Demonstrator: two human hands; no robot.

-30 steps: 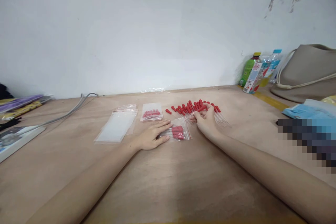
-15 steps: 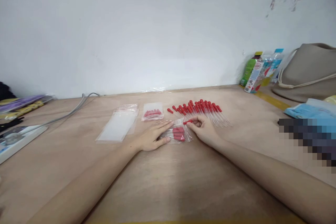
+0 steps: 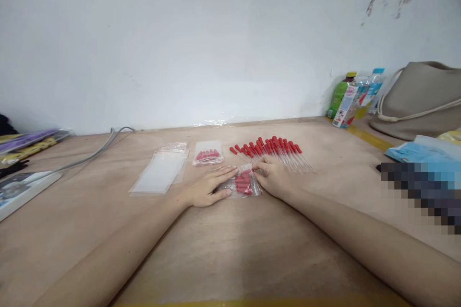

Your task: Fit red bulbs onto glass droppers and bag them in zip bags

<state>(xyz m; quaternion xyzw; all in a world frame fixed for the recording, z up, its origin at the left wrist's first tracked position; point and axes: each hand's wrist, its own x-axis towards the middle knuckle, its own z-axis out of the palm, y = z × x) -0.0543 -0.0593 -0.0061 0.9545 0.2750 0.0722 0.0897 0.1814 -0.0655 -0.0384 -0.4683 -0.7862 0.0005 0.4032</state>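
Note:
A clear zip bag [image 3: 256, 188] lies on the table in front of me, with several droppers' red rubber bulbs [image 3: 243, 185] showing through it. My left hand [image 3: 209, 188] rests flat and open on the bag's left part, fingers spread, hiding that end. At the right end of the bag, my right hand [image 3: 271, 175] has thumb and forefinger closed on a dropper [image 3: 247, 171], whose red bulb reaches into the bag's mouth; its far end is hidden. Behind that hand, loose droppers [image 3: 274, 145] lie in a fanned row, bulbs pointing away from me.
A filled zip bag [image 3: 208, 152] of red-bulbed droppers lies behind my left hand. Flat unfilled bags [image 3: 158, 172] are stacked to its left. Bottles [image 3: 346, 100] and a grey drawstring bag [image 3: 418, 100] stand at back right. A grey cable [image 3: 97, 153] crosses the left side.
My right hand has moved slightly left, carrying the dropper farther into the bag's mouth. My left hand stays flat on the bag. The view has shifted slightly.

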